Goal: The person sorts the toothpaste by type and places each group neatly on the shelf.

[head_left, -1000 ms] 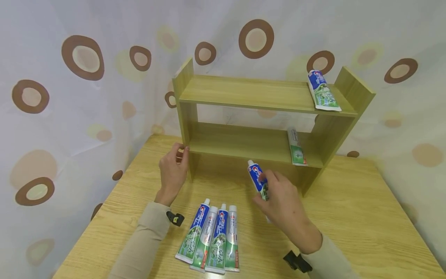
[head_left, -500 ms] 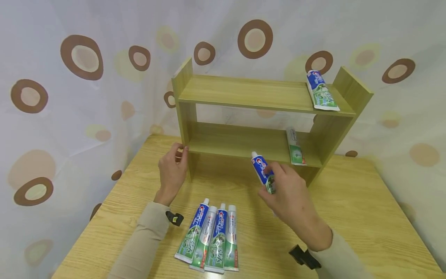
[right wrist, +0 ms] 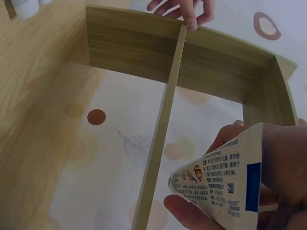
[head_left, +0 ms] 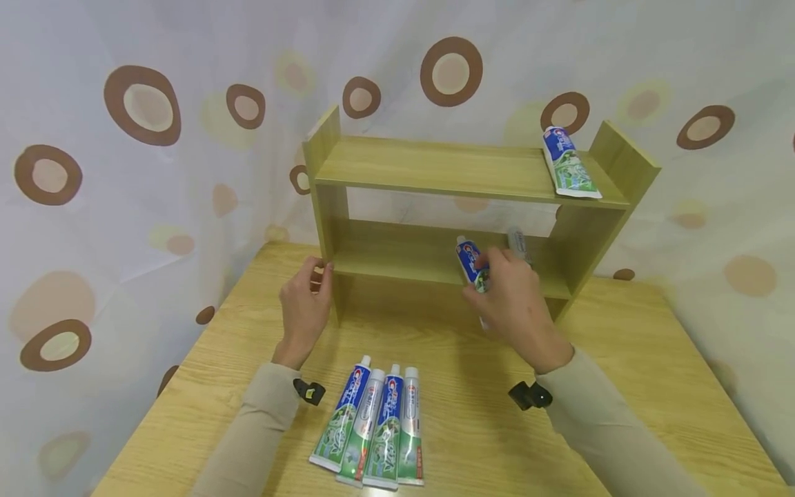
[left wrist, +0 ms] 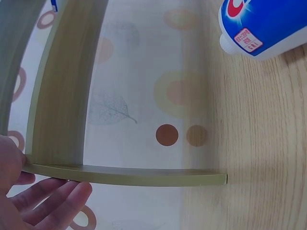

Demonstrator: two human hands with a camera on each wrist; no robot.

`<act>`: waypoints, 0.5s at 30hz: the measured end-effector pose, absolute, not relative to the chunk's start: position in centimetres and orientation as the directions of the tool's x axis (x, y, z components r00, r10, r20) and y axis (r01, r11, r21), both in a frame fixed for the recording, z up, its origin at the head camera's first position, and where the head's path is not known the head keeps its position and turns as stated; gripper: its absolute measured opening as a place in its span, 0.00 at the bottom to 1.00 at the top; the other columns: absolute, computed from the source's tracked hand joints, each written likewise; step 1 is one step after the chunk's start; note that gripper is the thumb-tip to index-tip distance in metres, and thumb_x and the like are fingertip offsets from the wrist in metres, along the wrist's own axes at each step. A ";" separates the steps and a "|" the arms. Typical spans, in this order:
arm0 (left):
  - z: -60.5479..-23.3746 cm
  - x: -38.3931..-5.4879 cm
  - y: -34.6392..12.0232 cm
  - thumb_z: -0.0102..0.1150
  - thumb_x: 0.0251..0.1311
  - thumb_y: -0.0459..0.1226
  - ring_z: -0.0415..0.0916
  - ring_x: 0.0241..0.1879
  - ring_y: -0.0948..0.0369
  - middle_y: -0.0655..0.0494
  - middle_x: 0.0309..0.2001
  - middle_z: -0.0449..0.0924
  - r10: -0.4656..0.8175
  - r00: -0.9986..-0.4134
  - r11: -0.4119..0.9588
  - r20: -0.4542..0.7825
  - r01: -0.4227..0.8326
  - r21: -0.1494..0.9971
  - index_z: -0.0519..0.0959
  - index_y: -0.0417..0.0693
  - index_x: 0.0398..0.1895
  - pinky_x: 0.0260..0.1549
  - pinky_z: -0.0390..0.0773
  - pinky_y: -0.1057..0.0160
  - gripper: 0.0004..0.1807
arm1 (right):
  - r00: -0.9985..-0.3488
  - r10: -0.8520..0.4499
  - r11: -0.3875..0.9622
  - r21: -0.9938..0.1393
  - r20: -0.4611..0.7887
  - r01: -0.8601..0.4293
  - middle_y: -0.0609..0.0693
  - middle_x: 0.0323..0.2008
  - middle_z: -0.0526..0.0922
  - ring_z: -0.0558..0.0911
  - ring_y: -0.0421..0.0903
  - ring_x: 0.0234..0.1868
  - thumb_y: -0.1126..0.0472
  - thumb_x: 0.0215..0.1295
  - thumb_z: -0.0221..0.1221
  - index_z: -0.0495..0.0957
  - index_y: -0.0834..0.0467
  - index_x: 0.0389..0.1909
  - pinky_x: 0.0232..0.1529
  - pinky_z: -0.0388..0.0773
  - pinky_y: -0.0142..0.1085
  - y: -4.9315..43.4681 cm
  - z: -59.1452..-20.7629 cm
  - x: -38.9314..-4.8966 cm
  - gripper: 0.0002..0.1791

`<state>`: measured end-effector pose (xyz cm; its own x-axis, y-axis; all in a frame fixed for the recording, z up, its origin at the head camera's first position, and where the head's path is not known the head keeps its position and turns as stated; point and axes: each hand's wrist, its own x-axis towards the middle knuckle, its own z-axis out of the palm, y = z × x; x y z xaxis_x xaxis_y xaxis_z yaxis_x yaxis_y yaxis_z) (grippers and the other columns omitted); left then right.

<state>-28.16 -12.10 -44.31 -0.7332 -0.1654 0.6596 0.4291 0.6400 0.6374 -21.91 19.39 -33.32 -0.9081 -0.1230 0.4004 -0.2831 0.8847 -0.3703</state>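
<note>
Left hand (head_left: 306,301) pinches the rack (head_left: 428,164) at nine o'clock, apparently steadying it, as right hand (head_left: 514,297) grips a toothpaste tube (head_left: 468,258).

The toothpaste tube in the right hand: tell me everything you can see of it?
The tube looks like soft plastic, blue then green below its white cap, with fine print on its pale back. Capped, it slants cap-forward by the lower shelf; contact there is unclear. The right hand grips it, its fingers hiding part.

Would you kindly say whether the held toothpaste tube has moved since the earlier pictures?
Yes: in the head view, the held tube has moved up and slightly right relative to the shelf.
</note>
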 end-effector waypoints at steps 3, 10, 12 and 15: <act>-44.2 -28.2 -12.1 0.60 0.81 0.39 0.90 0.32 0.44 0.38 0.33 0.91 -0.163 -0.732 0.636 0.661 0.434 0.638 0.83 0.37 0.46 0.33 0.91 0.43 0.11 | -0.914 -0.112 0.882 -0.385 0.389 -0.272 0.69 0.47 0.87 0.88 0.59 0.38 0.61 0.66 0.71 0.81 0.71 0.52 0.35 0.89 0.49 19.2 -33.2 -22.8 0.21; -44.2 -28.2 -12.1 0.61 0.81 0.38 0.90 0.31 0.44 0.39 0.32 0.91 -0.160 -0.731 0.640 0.664 0.435 0.633 0.83 0.38 0.45 0.32 0.91 0.44 0.11 | -0.927 -0.094 0.878 -0.409 0.362 -0.248 0.69 0.45 0.89 0.89 0.61 0.38 0.60 0.67 0.70 0.81 0.72 0.52 0.40 0.88 0.54 19.1 -33.1 -25.1 0.22; -44.3 -28.1 -12.1 0.61 0.81 0.38 0.90 0.31 0.45 0.39 0.32 0.91 -0.158 -0.732 0.640 0.663 0.435 0.633 0.83 0.38 0.46 0.32 0.91 0.45 0.10 | -0.930 -0.083 0.882 -0.407 0.359 -0.236 0.70 0.47 0.89 0.89 0.63 0.42 0.60 0.66 0.71 0.81 0.73 0.52 0.43 0.88 0.56 19.2 -33.1 -25.8 0.22; -44.3 -28.1 -12.1 0.61 0.81 0.39 0.90 0.31 0.45 0.39 0.33 0.91 -0.157 -0.732 0.642 0.663 0.434 0.632 0.83 0.38 0.46 0.32 0.91 0.45 0.11 | -0.934 -0.065 0.889 -0.405 0.350 -0.214 0.72 0.48 0.88 0.89 0.66 0.45 0.59 0.66 0.70 0.81 0.73 0.52 0.46 0.88 0.58 19.3 -33.1 -26.6 0.22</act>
